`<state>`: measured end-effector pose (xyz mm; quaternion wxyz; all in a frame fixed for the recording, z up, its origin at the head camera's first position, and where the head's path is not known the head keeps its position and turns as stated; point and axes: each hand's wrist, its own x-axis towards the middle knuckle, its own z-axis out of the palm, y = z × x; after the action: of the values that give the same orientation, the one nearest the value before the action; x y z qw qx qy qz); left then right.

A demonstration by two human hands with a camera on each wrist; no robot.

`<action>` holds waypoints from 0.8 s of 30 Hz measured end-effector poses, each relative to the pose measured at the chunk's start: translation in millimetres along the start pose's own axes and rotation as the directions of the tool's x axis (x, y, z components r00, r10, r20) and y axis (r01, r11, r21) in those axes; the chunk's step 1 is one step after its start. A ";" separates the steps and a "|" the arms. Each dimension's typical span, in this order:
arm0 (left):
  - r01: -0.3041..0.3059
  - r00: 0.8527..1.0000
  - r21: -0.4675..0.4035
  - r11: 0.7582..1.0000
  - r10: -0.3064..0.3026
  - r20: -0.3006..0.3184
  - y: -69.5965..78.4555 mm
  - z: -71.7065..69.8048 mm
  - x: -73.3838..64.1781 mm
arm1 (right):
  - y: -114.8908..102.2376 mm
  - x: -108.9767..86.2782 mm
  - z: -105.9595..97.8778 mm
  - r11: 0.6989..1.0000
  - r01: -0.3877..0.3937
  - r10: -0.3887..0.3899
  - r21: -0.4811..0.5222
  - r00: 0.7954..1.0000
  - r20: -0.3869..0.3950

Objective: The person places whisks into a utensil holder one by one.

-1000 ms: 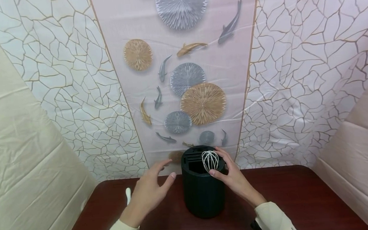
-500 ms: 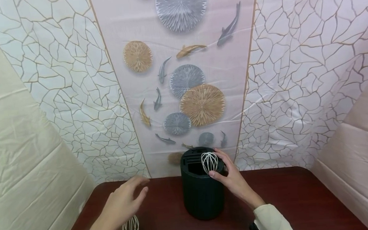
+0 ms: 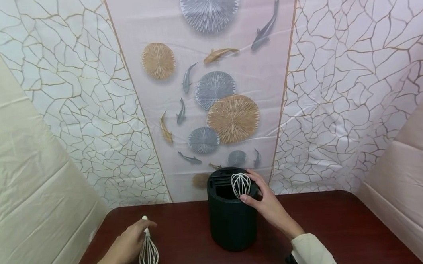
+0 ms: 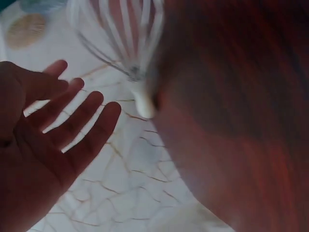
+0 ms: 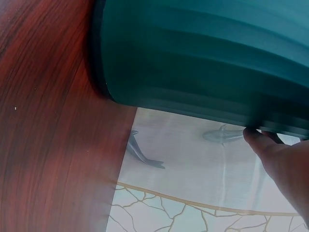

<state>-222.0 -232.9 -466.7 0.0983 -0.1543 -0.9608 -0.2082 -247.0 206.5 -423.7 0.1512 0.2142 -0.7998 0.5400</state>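
Observation:
A white-handled wire whisk (image 3: 148,255) lies on the left of the table, its handle pointing away and its wires toward me. My left hand (image 3: 125,242) hovers beside it, one finger crossing above the handle in the head view. Spread fingers of that hand (image 4: 72,111) show in the left wrist view, apart from the whisk (image 4: 144,99). At the middle stands a dark green, round utensil holder (image 3: 233,222) with slots on top. A second whisk (image 3: 241,184) stands in its opening, wires up, handle hidden. My right hand (image 3: 273,208) grips the holder's right rim between thumb and fingers.
The dark red wooden table (image 3: 331,221) has rounded far corners. Behind it hangs a patterned cloth (image 3: 234,146) with fish and discs. Beige padded panels (image 3: 32,197) slope in at both sides.
My left hand has moved left and toward me, from beside the holder to the lying whisk. My right hand keeps its place on the holder.

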 end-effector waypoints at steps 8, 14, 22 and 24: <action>-0.270 0.962 0.093 0.958 0.266 0.059 -33.4 17.6 -4.8 | 0.4 -0.6 2.3 1.000 0.005 -0.005 0.020 1.000 -0.005; -0.264 0.963 0.130 0.956 0.256 0.079 -40.5 14.6 -8.6 | 0.5 0.3 3.2 1.000 -0.007 0.007 0.021 1.000 0.005; -0.324 0.946 0.214 0.922 0.318 0.063 -38.9 10.0 -5.8 | -0.8 -0.4 1.4 1.000 -0.007 0.007 0.028 1.000 -0.005; -0.312 0.950 0.226 0.923 0.307 0.058 -36.8 9.7 -5.1 | -1.0 -0.4 1.0 0.999 -0.012 0.012 0.033 1.000 -0.002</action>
<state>-230.9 -261.9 -490.3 0.1370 -0.2936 -0.9431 -0.0747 -246.2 205.4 -423.5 0.1450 0.2113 -0.7918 0.5544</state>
